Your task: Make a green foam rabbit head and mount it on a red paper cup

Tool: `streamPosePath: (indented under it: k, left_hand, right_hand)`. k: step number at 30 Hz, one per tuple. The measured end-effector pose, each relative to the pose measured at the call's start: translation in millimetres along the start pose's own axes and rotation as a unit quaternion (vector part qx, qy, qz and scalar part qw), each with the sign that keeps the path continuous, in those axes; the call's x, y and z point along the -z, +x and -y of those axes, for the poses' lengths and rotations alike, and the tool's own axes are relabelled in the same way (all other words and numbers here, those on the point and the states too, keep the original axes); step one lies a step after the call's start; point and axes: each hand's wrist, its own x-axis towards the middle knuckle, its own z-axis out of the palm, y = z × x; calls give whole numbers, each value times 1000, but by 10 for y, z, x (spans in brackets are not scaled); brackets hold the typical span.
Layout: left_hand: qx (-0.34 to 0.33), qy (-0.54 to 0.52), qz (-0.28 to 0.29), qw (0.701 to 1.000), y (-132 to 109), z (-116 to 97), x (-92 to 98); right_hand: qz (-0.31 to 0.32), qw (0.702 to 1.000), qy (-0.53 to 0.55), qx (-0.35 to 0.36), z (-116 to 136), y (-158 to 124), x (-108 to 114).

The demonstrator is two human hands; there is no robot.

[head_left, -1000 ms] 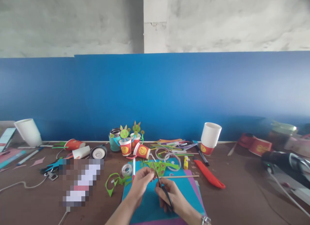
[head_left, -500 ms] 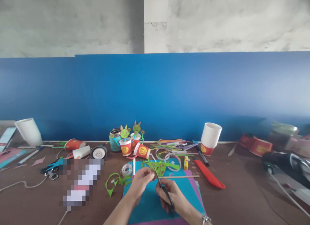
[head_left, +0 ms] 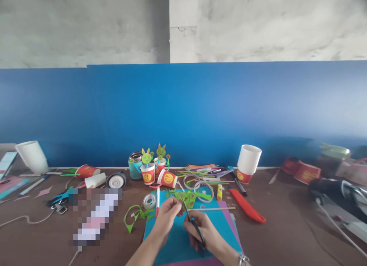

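My right hand (head_left: 202, 229) is closed around a pair of dark-handled scissors (head_left: 197, 232), whose blades point up and to the left. Their tips reach close to the fingers of my left hand (head_left: 169, 214), which is closed in a pinch. Whatever sits in that pinch is too small and covered to make out. Under both hands lies a blue sheet (head_left: 174, 245) with purple paper (head_left: 231, 220) showing at its edges. Green paper with cut-out shapes (head_left: 189, 199) rests just beyond the fingertips. Green paper scraps (head_left: 133, 216) lie left of my left hand.
Behind the hands stand paper cups with green animal figures (head_left: 147, 174), a tipped cup (head_left: 167, 179) and a teal flask (head_left: 134, 167). A tape roll (head_left: 149, 201), glue stick (head_left: 219, 192), red pouch-like item (head_left: 247, 206) and stacked cups (head_left: 249, 163) surround the sheet. A blue partition (head_left: 200, 113) closes off the back.
The whole view has shifted very slightly. My left fingers have moved a little at the scissor tips; the right hand keeps its hold on the scissors.
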Motion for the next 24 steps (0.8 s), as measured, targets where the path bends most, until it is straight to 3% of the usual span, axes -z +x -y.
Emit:
streamPosePath:
  k: [17, 24]
  left_hand:
    - [6, -8, 64, 998, 42, -19, 98]
    - [13, -13, 84, 996, 24, -82, 126]
  right_hand:
    - [7, 1000, -6, -6, 54, -17, 15]
    - [29, 999, -15, -8, -61, 6, 81]
